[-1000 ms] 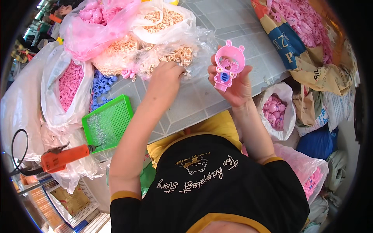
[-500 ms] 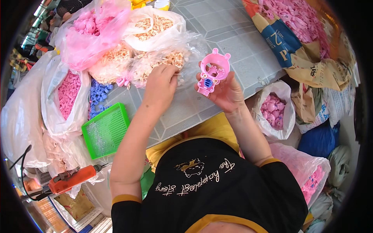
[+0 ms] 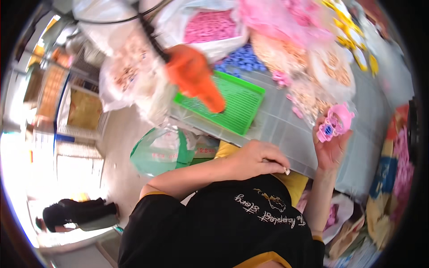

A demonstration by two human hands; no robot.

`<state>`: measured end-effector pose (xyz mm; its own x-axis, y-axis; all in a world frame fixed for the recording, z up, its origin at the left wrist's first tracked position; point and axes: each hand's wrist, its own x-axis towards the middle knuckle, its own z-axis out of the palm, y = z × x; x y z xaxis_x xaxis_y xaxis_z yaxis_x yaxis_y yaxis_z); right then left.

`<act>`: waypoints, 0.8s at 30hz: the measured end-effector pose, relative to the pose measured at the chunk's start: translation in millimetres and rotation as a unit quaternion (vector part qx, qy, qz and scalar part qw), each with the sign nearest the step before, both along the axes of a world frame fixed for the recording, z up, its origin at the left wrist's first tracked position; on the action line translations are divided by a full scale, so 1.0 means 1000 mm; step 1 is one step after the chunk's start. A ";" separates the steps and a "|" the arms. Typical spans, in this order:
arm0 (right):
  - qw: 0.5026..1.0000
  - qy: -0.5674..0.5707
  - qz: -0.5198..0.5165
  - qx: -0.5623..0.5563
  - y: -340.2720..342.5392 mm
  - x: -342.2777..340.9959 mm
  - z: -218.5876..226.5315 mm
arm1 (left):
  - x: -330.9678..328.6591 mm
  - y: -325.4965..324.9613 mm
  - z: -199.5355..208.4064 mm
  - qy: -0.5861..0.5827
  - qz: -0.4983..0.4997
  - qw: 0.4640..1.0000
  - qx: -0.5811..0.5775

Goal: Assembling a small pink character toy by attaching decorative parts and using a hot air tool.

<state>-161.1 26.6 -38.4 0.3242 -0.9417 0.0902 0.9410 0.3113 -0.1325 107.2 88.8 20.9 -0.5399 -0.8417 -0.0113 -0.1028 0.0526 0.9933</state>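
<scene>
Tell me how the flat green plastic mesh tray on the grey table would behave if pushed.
The green mesh tray probably slides rather than rolls or tips, since it lies flat on the grey table. It looks thin and perforated, so likely light, perhaps slightly flexible.

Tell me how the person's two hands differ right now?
The right hand is raised with the palm showing and holds a pink toy piece at its fingertips; the left hand is lowered near the edge of the grey table, knuckles up. The left hand's fingers are curled in, pinching something small and pale. Both are bare.
</scene>
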 end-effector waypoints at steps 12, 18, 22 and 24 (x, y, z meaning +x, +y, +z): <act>0.990 0.048 0.124 0.043 -0.033 0.063 -0.012 | 0.261 -0.011 0.031 -0.247 0.569 0.745 -0.245; 0.988 0.044 0.126 0.083 -0.026 0.055 -0.018 | 0.322 -0.032 -0.006 -0.450 0.473 0.680 -0.333; 0.987 0.033 0.140 0.069 -0.022 0.049 -0.018 | 0.324 -0.034 -0.012 -0.511 0.459 0.651 -0.324; 0.988 0.045 0.141 0.050 -0.020 0.051 -0.016 | 0.324 -0.033 -0.016 -0.507 0.471 0.653 -0.307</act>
<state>-110.4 6.1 -54.7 0.5781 -0.8150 -0.0405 0.8003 0.5759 -0.1670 431.2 55.7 4.8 0.2448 -0.8088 0.5347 -0.9655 -0.1532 0.2103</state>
